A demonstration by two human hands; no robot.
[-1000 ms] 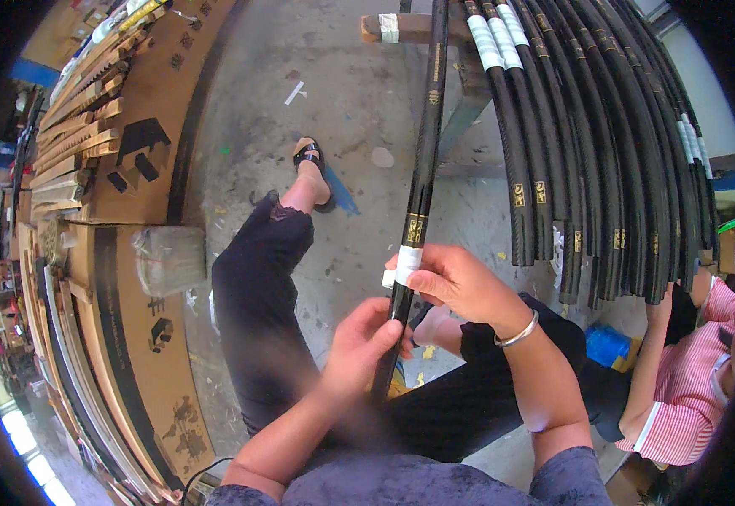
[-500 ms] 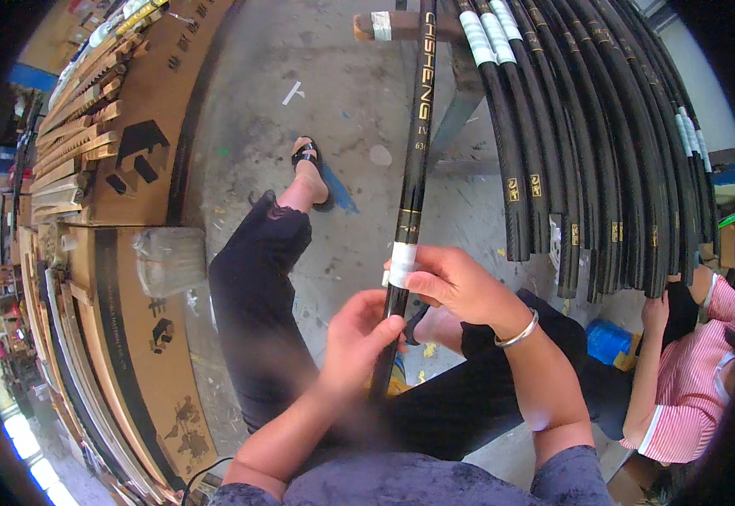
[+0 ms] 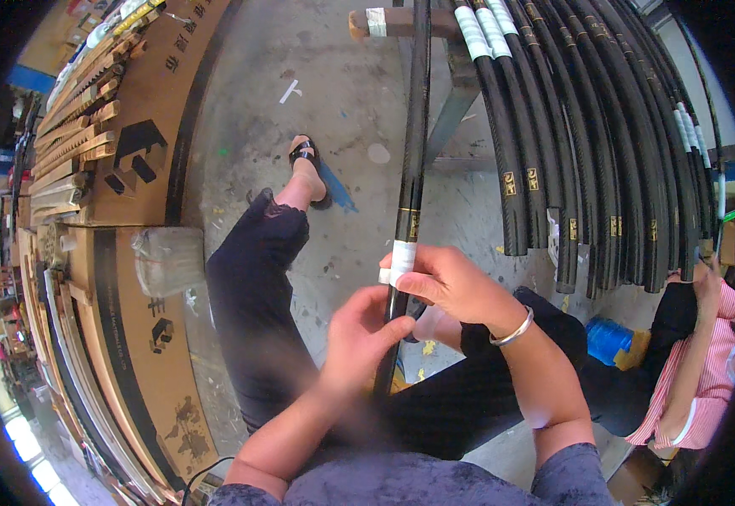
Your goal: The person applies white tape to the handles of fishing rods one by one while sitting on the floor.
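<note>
A long black carbon-fibre pole (image 3: 416,126) with gold markings runs from the top of the view down between my legs. White tape (image 3: 403,260) is wrapped round it as a band, and a small white piece, perhaps the tape's roll, sticks out on the band's left side. My right hand (image 3: 452,282), with a silver bangle at the wrist, closes on the band, thumb in front and fingers behind. Just below, my left hand (image 3: 360,333) is closed round the pole, its thumb lying across the front. The pole's lower end is hard to see near my lap.
Several similar black poles (image 3: 586,152) lie side by side at right, some with white bands, over a metal stand (image 3: 456,118). Cardboard boxes (image 3: 144,337) and wooden strips (image 3: 80,118) line the left. A co-worker in a striped shirt (image 3: 705,396) sits at right, near a blue container (image 3: 608,341).
The pole has turned about its length: its large gold lettering has gone out of sight and a small gold mark now shows above the band. The co-worker's arm has moved.
</note>
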